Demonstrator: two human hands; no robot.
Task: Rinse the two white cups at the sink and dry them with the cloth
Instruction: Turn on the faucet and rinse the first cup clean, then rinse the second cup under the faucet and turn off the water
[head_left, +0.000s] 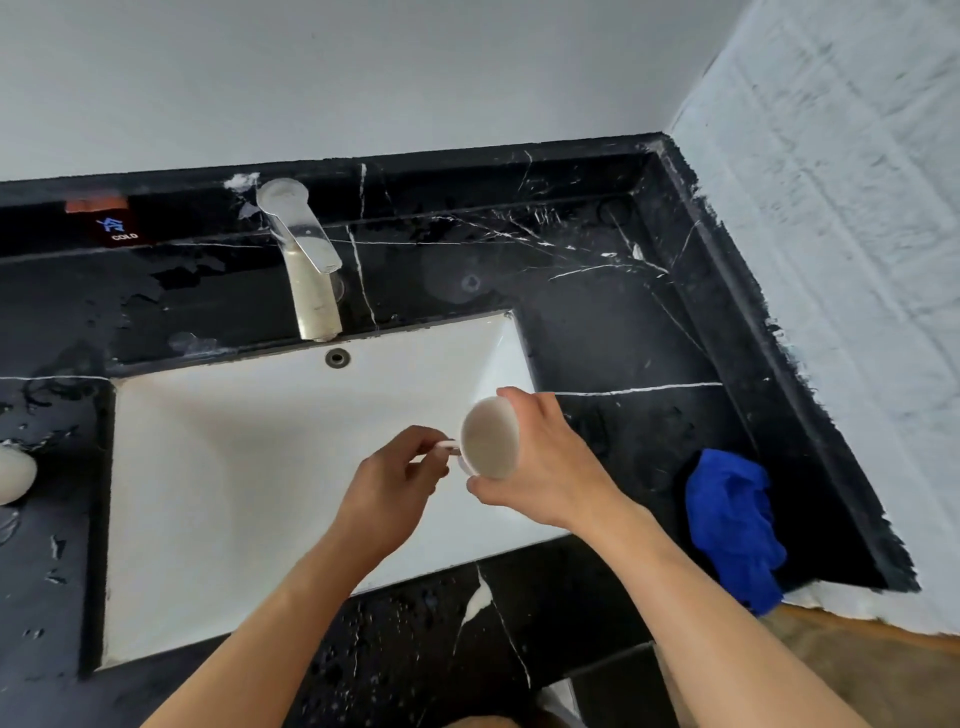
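Observation:
A white cup (489, 437) is held tilted on its side over the right part of the white sink basin (249, 441), its mouth facing me. My right hand (545, 467) wraps around the cup's body. My left hand (395, 483) pinches the cup's handle on its left side. A second white cup (14, 475) sits on the black counter at the far left edge, only partly in view. The blue cloth (732, 525) lies crumpled on the counter to the right of the sink.
A chrome tap (306, 270) stands behind the basin with no water running. The black marble counter (613, 332) is wet with drops around the sink. White walls close in at the back and right. A wooden floor shows at lower right.

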